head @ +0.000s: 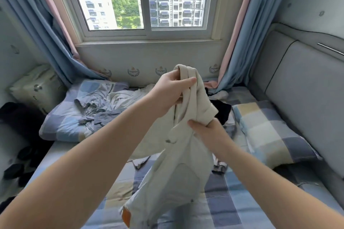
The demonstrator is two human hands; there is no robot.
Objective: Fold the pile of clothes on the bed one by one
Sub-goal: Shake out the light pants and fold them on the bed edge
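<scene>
Held up over the near middle of the bed (232,208): a cream garment (178,169), hanging in loose folds, with an orange patch at its lowest corner close to the camera. Gripped near the top by the left hand (173,93), fingers curled round a bunched fold, thumb laid across the cloth. Pinched lower down by the right hand (206,130), closed on a rolled cuff or hem at the garment's right side. Both forearms bare, reaching forward from the bottom corners of the view.

Behind the garment, toward the bed's far edge under the window (145,0): a crumpled pile of clothes (115,102), pale blue, white and a dark piece, partly on a checked pillow (61,117) at the far left. Second checked pillow (268,132) along the right edge, against a grey padded headboard (301,83). Blue and pink curtains (46,29) at both far corners. Dark items on the floor past the left edge, too blurred to tell.
</scene>
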